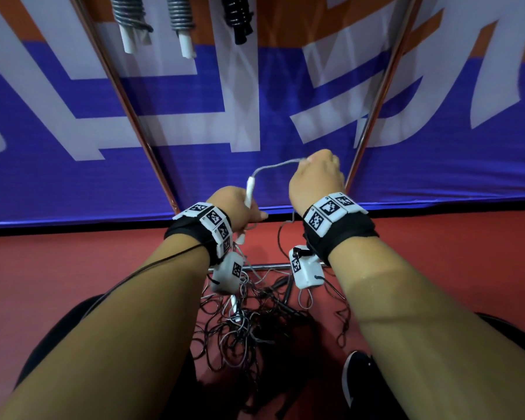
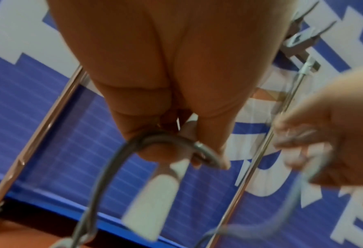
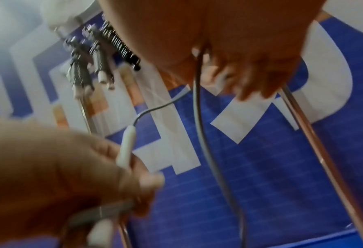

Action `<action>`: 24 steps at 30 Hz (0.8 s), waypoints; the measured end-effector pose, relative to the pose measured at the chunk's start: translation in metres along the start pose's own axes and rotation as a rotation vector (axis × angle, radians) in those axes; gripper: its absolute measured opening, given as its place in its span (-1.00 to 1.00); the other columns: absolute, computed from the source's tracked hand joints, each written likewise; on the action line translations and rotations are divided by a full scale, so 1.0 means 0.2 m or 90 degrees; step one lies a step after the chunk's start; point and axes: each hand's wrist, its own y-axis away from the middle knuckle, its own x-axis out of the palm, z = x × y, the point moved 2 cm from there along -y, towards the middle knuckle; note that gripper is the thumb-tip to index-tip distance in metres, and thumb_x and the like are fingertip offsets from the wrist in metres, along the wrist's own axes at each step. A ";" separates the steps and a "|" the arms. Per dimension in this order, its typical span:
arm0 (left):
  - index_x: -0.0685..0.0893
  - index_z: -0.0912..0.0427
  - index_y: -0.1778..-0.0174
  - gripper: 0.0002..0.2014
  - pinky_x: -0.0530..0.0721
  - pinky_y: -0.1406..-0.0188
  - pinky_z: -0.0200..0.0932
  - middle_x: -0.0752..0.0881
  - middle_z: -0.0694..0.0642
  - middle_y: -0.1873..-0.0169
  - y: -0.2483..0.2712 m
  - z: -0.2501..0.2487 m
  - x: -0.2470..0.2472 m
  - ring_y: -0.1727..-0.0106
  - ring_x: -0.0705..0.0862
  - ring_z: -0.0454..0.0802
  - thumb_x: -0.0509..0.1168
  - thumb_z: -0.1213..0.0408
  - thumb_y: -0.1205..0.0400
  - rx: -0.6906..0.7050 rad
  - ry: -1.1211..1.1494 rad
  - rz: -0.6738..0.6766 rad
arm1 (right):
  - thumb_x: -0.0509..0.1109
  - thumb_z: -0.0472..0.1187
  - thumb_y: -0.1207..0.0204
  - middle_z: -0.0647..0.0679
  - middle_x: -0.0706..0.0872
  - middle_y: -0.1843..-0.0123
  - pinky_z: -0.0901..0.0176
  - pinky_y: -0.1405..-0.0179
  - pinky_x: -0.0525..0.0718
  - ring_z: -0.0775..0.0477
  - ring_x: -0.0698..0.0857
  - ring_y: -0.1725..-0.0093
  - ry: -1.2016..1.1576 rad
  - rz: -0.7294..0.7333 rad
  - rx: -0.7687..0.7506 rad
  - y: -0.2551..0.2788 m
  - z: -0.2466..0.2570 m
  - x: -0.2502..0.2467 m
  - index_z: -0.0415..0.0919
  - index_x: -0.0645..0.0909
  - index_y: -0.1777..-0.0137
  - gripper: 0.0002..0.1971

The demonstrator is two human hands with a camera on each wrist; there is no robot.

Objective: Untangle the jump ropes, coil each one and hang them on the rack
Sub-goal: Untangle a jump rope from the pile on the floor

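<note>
The left hand [image 1: 235, 207] is closed around a white handle [image 1: 249, 192] of a grey rope [image 1: 273, 166], the handle standing up out of the fist. In the left wrist view a turn of that rope crosses the curled fingers [image 2: 161, 151], and a second white handle seems to lie in the same grip, though blur makes this uncertain. The right hand [image 1: 315, 177], higher and just beside the left, pinches the rope a short way along from the handle, so a slack arc runs between the two hands. From the right hand the rope drops toward the floor [image 1: 73, 268]. There, between the forearms, lies a tangle [image 1: 249, 325] of black and grey ropes, near a black shoe [image 1: 358, 377]. Three coiled ropes [image 1: 179, 16] hang at the top of the rack [image 1: 134, 107], which stands against a blue and white banner [image 1: 43, 147].
</note>
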 end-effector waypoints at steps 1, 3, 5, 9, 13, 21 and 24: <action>0.87 0.26 0.08 -0.60 0.81 -0.14 0.13 0.89 0.21 0.20 0.00 0.00 -0.01 0.07 0.86 0.20 0.52 -0.08 -0.65 0.010 0.028 -0.025 | 0.35 -0.08 -0.75 -0.20 0.54 -0.44 -0.18 -0.28 0.58 -0.36 0.60 -0.39 0.083 -0.003 0.030 0.02 -0.01 0.01 -0.23 0.47 -0.39 -0.67; 0.87 0.14 0.20 -0.63 0.83 0.04 0.02 0.87 0.07 0.32 0.01 0.01 -0.01 0.19 0.86 0.06 0.57 -0.14 -0.59 0.016 0.080 -0.066 | 0.47 -0.04 -0.60 -0.21 0.47 -0.50 -0.24 -0.44 0.52 -0.39 0.53 -0.46 0.163 -0.034 0.043 0.05 -0.01 -0.01 -0.22 0.43 -0.40 -0.52; 0.84 0.09 0.27 -0.66 0.78 0.17 -0.07 0.84 0.01 0.40 0.01 0.01 -0.01 0.30 0.82 -0.05 0.60 -0.13 -0.55 0.015 0.101 -0.072 | 0.43 0.09 -0.61 -0.21 0.54 -0.41 -0.24 -0.43 0.55 -0.36 0.54 -0.41 0.194 -0.041 -0.031 0.06 0.02 0.01 -0.23 0.55 -0.28 -0.57; 0.74 0.16 0.28 -0.72 0.69 0.27 -0.06 0.79 0.07 0.38 0.03 -0.05 -0.02 0.35 0.73 0.00 0.55 0.04 -0.58 0.049 0.044 -0.065 | 0.20 0.29 -0.74 -0.17 0.71 0.22 0.02 0.25 0.64 -0.22 0.65 0.21 0.085 0.223 -0.069 0.06 0.04 0.13 -0.24 0.61 0.28 -0.39; 0.71 0.13 0.33 -0.83 0.65 0.36 -0.09 0.78 0.07 0.39 0.03 -0.07 0.00 0.32 0.74 0.04 0.50 0.17 -0.52 0.080 -0.010 -0.020 | 0.30 0.20 -0.77 -0.17 0.78 0.25 -0.03 0.24 0.62 -0.25 0.72 0.16 0.039 0.302 -0.124 0.09 0.00 0.18 -0.27 0.74 0.19 -0.45; 0.86 -0.07 -0.03 -0.71 0.73 -0.02 -0.10 0.87 -0.10 0.15 -0.01 0.02 -0.01 0.08 0.81 -0.13 0.70 0.16 -0.42 0.091 0.101 0.046 | 0.24 0.00 -0.85 0.05 0.90 0.08 0.00 0.16 0.81 -0.06 0.89 0.17 -0.213 0.184 0.008 0.03 -0.03 0.15 -0.11 0.64 -0.07 -0.76; 0.85 0.12 0.00 -0.91 0.80 0.12 -0.16 0.87 0.09 0.27 0.01 0.03 0.01 0.28 0.80 -0.07 0.51 0.37 -0.63 0.073 0.141 0.055 | 0.15 -0.04 -0.91 -0.06 0.85 0.10 -0.10 0.28 0.88 -0.06 0.90 0.28 -0.426 0.116 0.073 0.02 0.01 0.08 -0.14 0.51 -0.16 -0.79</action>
